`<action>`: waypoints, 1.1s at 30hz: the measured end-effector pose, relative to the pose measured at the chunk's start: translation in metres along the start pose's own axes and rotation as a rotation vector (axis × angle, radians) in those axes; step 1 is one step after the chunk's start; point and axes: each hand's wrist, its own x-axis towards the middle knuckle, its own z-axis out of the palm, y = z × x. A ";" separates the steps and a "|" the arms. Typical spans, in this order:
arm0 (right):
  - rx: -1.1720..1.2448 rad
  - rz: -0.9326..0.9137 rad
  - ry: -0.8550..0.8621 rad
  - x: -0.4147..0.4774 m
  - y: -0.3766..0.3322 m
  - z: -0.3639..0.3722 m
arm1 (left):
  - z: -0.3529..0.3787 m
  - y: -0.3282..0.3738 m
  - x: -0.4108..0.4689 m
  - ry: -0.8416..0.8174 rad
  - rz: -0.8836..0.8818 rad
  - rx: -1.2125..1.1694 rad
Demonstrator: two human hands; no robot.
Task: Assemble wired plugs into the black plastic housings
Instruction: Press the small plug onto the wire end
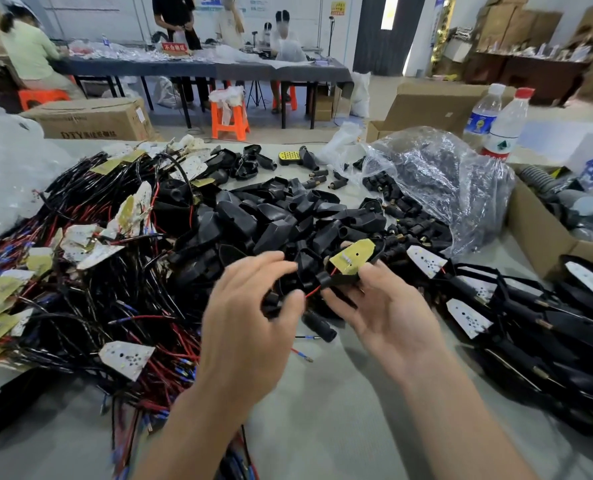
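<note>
Right grip (381, 313) has its fingers curled under one black housing (343, 278) with a yellow board (352, 259), held just above the table (323, 393). The left grip (250, 306), a bit blurry, pinches a small black plug (274, 301) on the red wire (314, 292) between them. Parts look light and rigid, but the wire's thin and floppy, so I'd hold the plug by its body and never yank the lead.

Bright, even indoor light from overhead, no hard shadows. Soft shade on the table (323, 403) under the 2 hands. Left hand (250, 317) is motion-blurred, right hand (388, 306) is sharper. Glare on the clear plastic bag (437, 181). Door window (389, 12) is blown out. The pile of black housings (271, 220) loses detail. Wide-angle bending at the edges, back of the room soft.
</note>
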 end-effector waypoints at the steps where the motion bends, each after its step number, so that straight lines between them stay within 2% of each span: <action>1: -0.039 0.011 -0.005 0.000 0.002 0.002 | 0.004 0.002 -0.002 -0.049 -0.007 -0.045; 4: -0.141 0.027 -0.060 -0.002 0.005 0.006 | 0.014 0.003 -0.005 -0.120 -0.045 -0.171; 7: -0.166 0.037 -0.192 -0.005 0.008 0.010 | 0.018 0.000 -0.005 -0.133 -0.061 -0.222; 11: -0.194 0.035 -0.224 -0.005 0.014 0.011 | 0.019 -0.002 -0.003 -0.063 -0.120 -0.256; 14: -0.197 0.041 -0.278 -0.005 0.015 0.012 | 0.019 -0.003 -0.003 -0.012 -0.085 -0.228; 18: -0.195 0.039 -0.237 -0.004 0.019 0.011 | 0.020 -0.002 -0.003 -0.046 -0.123 -0.212; 21: -0.228 0.035 -0.233 -0.003 0.021 0.010 | 0.020 -0.002 0.001 -0.085 -0.258 -0.371; 24: -0.279 0.034 -0.218 -0.004 0.023 0.011 | 0.019 -0.002 0.003 -0.017 -0.338 -0.476; 26: -0.316 0.034 -0.177 -0.005 0.026 0.013 | 0.021 -0.002 -0.001 0.067 -0.314 -0.418; 29: -0.369 0.028 -0.141 -0.007 0.029 0.015 | 0.020 0.002 -0.005 0.158 -0.196 -0.130; 33: -0.405 0.049 -0.102 -0.009 0.029 0.018 | 0.021 -0.005 -0.006 0.092 -0.078 -0.045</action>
